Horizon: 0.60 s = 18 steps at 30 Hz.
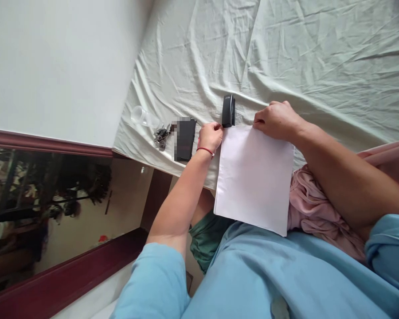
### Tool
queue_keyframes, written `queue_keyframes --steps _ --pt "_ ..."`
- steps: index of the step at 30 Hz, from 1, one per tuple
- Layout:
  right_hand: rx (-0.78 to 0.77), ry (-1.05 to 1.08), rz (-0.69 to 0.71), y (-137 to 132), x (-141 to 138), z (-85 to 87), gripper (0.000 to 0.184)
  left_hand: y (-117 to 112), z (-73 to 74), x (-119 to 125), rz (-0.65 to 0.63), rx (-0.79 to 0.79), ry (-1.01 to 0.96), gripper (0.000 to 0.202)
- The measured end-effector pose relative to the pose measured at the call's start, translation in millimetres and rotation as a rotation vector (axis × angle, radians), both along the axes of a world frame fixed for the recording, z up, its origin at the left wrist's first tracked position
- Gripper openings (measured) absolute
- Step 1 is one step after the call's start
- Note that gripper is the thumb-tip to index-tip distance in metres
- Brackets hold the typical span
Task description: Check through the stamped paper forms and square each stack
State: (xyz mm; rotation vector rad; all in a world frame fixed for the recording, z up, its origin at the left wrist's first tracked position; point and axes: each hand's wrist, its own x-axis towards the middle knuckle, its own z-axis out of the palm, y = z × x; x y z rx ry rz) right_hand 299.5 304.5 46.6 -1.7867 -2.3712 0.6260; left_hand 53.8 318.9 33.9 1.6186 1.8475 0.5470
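Nearest: light blue shirt (252, 274) fills the bottom of the view, both sleeves in frame, bare forearms running up from them. Green cloth (206, 239) sits under the left forearm, and crumpled pink cloth (315, 208) under the right forearm, just right of the paper. White paper (254, 177) lies flat and slightly skewed. Its near end hangs over the lap, and its far end rests on the pale green bedsheet (319, 53) close to the bedsheet's near edge. Left hand (210, 136), with a red cord at the wrist, is at the paper's far left corner with fingers curled tight and pinched on that corner. Right hand (276, 119) is at the far right corner, fingers folded down, gripping the far edge with knuckles up. Both hands are closed on the paper and hold nothing else. Black stapler (228, 110) lies on the bedsheet just beyond the paper's far left corner, its near end touching or almost touching the left fingertips; can't tell which. Left of the left hand is a flat black slab (185, 139), partly blurred. Next to it is a bunch of keys (162, 134), then a clear plastic item (142, 116) at the bedsheet's left edge. Beyond these the wrinkled bedsheet runs to the top of the view. Plain white wall (53, 66) at far left, with a dark red frame strip (46, 144) below it.
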Motion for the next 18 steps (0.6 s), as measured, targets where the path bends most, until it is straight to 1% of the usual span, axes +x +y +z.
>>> queue_keyframes --steps 3,4,5,7,9,11,13,18 --pt "-0.024 0.021 0.023 1 4 1.9 0.027 -3 -2.3 0 -0.001 0.068 0.019 0.013" --pt "-0.024 0.026 0.02 1 5 1.8 0.027 -4 -2.0 -2 -0.015 0.125 0.044 0.014" --pt "-0.022 0.031 0.018 1 5 1.6 0.027 -6 -1.0 -3 -0.041 0.196 0.071 0.018" --pt "-0.015 0.039 0.02 1 5 1.3 0.026 -11 2.0 -8 -0.133 0.346 0.125 0.034" --pt "-0.015 0.037 0.026 1 5 2.2 0.024 -15 5.4 -13 -0.263 0.441 0.18 0.046" --pt "-0.026 0.025 0.031 0 4 4.8 0.023 -17 7.6 -18 -0.391 0.464 0.246 0.052" --pt "-0.038 0.013 0.023 -1 2 8.5 0.023 -18 8.2 -23 -0.475 0.457 0.306 0.056" --pt "-0.067 0.001 0.02 -4 1 19.6 0.025 -14 4.0 -31 -0.553 0.456 0.365 0.06"
